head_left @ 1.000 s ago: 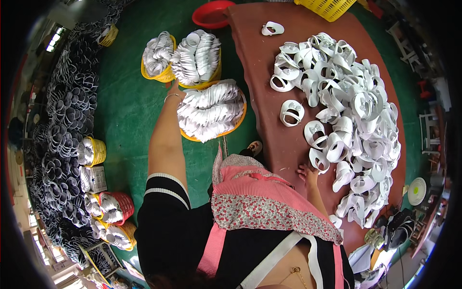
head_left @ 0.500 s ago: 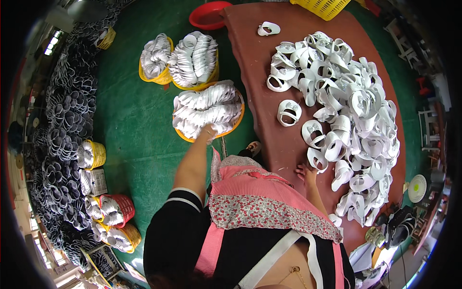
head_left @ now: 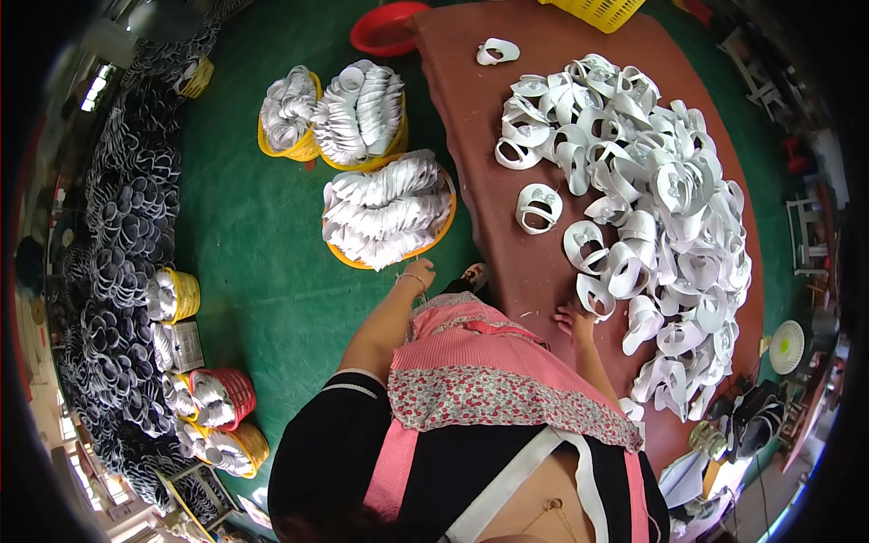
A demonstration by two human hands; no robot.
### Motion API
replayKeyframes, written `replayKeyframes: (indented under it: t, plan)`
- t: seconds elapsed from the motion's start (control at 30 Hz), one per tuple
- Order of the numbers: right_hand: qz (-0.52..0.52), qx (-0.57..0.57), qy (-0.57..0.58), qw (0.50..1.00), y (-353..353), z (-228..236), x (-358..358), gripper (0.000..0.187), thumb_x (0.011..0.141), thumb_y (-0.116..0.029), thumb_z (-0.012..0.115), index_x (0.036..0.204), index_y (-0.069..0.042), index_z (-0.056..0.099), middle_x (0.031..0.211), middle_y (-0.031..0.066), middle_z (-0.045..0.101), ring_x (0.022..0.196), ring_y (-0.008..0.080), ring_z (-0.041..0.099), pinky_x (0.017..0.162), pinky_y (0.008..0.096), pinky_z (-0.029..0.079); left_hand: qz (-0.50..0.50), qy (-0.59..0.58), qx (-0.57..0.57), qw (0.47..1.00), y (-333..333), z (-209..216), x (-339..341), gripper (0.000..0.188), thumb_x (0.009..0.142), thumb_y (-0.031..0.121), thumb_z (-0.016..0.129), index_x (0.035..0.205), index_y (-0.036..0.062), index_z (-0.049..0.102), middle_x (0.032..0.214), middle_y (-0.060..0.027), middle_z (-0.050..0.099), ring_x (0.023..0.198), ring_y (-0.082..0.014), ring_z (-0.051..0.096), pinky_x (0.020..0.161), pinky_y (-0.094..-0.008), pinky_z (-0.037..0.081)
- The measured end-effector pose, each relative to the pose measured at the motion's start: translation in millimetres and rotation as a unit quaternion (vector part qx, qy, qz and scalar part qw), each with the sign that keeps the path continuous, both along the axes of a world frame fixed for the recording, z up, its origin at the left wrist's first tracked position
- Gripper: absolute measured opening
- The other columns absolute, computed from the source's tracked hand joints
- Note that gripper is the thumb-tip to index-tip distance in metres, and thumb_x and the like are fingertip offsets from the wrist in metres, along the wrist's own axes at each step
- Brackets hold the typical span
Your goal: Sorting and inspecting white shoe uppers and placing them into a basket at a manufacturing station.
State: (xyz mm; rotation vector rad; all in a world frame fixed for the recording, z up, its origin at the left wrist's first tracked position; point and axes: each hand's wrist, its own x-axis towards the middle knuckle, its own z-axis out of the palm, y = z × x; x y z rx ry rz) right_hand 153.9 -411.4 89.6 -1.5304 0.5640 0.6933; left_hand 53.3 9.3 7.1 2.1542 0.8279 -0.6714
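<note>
Beside the front of a large orange-rimmed basket, my left hand hangs over the green floor, apart from the basket. Its fingers look curled, but whether they hold anything is too small to make out. That basket is full of stacked white shoe uppers packed in rows. My right hand rests by the brown table's near edge with fingers spread, beside a loose white shoe upper at the border of the pile. A big heap of white shoe uppers covers the table's right half.
Two yellow baskets of white uppers stand behind the large one. A red basin and yellow crate lie at the far end. Dark stacked shoe parts line the left, with a red basket beside them.
My left hand has drawn back from the uppers in the large basket toward my body, leaving the basket. My right hand stays at the table edge. The view has shifted slightly.
</note>
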Motion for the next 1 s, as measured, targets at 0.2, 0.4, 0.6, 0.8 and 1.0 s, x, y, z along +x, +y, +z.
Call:
replayKeyframes:
  t: [0.2, 0.4, 0.6, 0.8, 1.0]
  plan:
    - [-0.021, 0.001, -0.01, 1.0, -1, 2, -4, 0.046, 0.088, -0.017, 0.057, 0.128, -0.01, 0.036, 0.091, 0.0076, 0.065, 0.07, 0.0159, 0.065, 0.06, 0.0285, 0.049, -0.157, -0.001, 0.091, 0.983, -24, -6, -19, 0.029, 0.079, 0.026, 0.06, 0.103, 0.0118, 0.067, 0.104, -0.0118, 0.066, 0.1, -0.0285, 0.062, 0.089, -0.0351, 0.047]
    - [-0.005, 0.035, 0.012, 0.999, -5, -11, 0, 0.066, 0.088, -0.014, 0.056, 0.142, -0.017, 0.019, 0.093, 0.0111, 0.064, 0.069, 0.0169, 0.065, 0.059, 0.0282, 0.049, -0.241, 0.008, -0.025, 0.97, -24, -37, -35, 0.031, 0.077, 0.026, 0.062, 0.101, 0.009, 0.067, 0.106, -0.0134, 0.065, 0.1, -0.0302, 0.061, 0.089, -0.0363, 0.048]
    - [-0.022, 0.013, 0.006, 1.0, -1, -1, -2, 0.063, 0.088, -0.014, 0.057, 0.141, -0.014, 0.023, 0.091, 0.0103, 0.065, 0.067, 0.0166, 0.065, 0.058, 0.027, 0.049, -0.111, 0.013, -0.001, 0.994, -25, -2, -17, 0.036, 0.076, 0.026, 0.068, 0.108, 0.0092, 0.065, 0.113, -0.0163, 0.062, 0.108, -0.0313, 0.058, 0.094, -0.0367, 0.045]
    - [-0.017, 0.014, 0.004, 1.0, 3, 6, -2, 0.056, 0.088, -0.014, 0.057, 0.137, -0.01, 0.03, 0.09, 0.0096, 0.065, 0.067, 0.0164, 0.065, 0.057, 0.0268, 0.05, -0.119, -0.016, 0.026, 0.992, -29, -6, -27, 0.033, 0.074, 0.026, 0.066, 0.102, 0.009, 0.067, 0.101, -0.0161, 0.066, 0.096, -0.0313, 0.062, 0.087, -0.0361, 0.048]
    - [-0.011, 0.01, -0.011, 1.0, -4, -8, -4, 0.033, 0.088, -0.017, 0.058, 0.117, -0.008, 0.046, 0.091, 0.0081, 0.066, 0.069, 0.0167, 0.066, 0.058, 0.0286, 0.05, -0.146, 0.003, 0.008, 0.989, -28, -14, -31, 0.033, 0.074, 0.025, 0.066, 0.103, 0.0095, 0.066, 0.1, -0.0144, 0.067, 0.096, -0.0293, 0.063, 0.087, -0.0352, 0.049]
